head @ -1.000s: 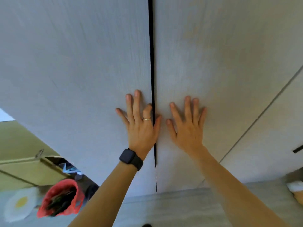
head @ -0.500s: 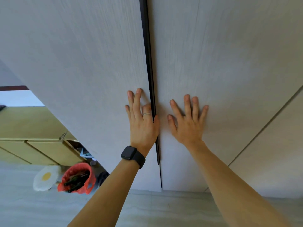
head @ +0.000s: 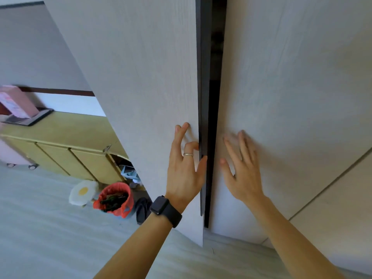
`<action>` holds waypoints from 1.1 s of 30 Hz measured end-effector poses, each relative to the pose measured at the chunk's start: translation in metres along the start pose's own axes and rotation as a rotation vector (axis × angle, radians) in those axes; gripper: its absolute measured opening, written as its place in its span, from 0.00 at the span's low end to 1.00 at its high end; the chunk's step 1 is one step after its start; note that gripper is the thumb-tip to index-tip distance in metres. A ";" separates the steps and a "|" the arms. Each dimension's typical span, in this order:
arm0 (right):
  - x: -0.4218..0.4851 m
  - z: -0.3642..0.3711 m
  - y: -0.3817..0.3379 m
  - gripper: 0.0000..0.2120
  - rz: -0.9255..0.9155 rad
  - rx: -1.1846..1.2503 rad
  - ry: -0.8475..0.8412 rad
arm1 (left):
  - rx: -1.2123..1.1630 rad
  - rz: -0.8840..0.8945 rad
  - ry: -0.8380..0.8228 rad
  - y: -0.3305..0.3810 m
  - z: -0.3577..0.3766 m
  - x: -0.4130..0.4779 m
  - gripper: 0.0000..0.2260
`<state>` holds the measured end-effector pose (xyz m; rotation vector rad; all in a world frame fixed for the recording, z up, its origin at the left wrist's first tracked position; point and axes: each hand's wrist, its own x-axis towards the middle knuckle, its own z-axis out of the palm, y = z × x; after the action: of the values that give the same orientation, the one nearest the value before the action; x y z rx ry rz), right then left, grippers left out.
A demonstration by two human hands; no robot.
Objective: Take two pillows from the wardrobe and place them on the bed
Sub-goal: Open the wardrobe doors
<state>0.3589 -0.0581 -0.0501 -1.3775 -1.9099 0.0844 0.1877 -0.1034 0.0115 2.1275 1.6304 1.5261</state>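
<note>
Two pale grey wardrobe doors fill the view. The left door (head: pixel 141 77) stands slightly ajar, its dark edge (head: pixel 204 117) showing, with a dark gap (head: pixel 216 67) between it and the right door (head: pixel 291 77). My left hand (head: pixel 184 170), with a ring and a black watch, lies on the left door, its thumb and one finger hooked on that dark edge. My right hand (head: pixel 240 170) is spread flat on the right door, fingers apart and blurred. No pillow or bed is in view; the wardrobe's inside is dark.
A low yellow cabinet (head: pixel 66 141) runs along the left wall with a pink box (head: pixel 18 101) on top. On the grey floor (head: pixel 50 228) beside it sit a red basket (head: pixel 115 200), an egg-shaped cushion (head: pixel 83 191) and dark slippers (head: pixel 143 208).
The left door has swung out a little, widening the gap. My left fingers have curled onto its edge. The view has shifted, showing more of the room at left.
</note>
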 end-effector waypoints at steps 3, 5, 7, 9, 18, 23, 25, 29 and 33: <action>-0.046 0.004 -0.037 0.22 0.069 0.417 -0.147 | -0.034 -0.053 0.019 0.004 -0.021 -0.018 0.13; -0.069 0.015 -0.056 0.19 0.072 0.559 -0.187 | -0.040 -0.082 0.017 0.003 -0.037 -0.030 0.14; -0.085 0.028 -0.071 0.18 0.065 0.607 -0.219 | -0.035 -0.092 0.016 0.001 -0.055 -0.043 0.13; -0.098 0.041 -0.085 0.19 0.061 0.620 -0.236 | -0.059 -0.117 0.019 0.000 -0.074 -0.058 0.13; -0.121 0.075 -0.155 0.23 -0.134 0.529 -0.427 | -0.219 -0.396 0.111 -0.015 -0.159 -0.125 0.11; -0.129 0.101 -0.215 0.29 -0.230 0.570 -0.448 | -0.105 -0.499 0.183 -0.031 -0.210 -0.152 0.12; -0.127 0.111 -0.241 0.32 -0.286 0.539 -0.425 | 0.000 -0.534 0.235 -0.039 -0.227 -0.157 0.17; -0.118 0.130 -0.291 0.38 -0.373 0.434 -0.369 | 0.106 -0.569 0.427 -0.055 -0.259 -0.151 0.27; -0.114 0.150 -0.324 0.36 -0.422 0.404 -0.371 | 0.122 -0.625 0.509 -0.073 -0.281 -0.145 0.25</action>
<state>0.0273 -0.2330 -0.0675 -0.7071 -2.2911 0.5171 -0.0569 -0.3164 0.0190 1.1013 2.2890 1.8320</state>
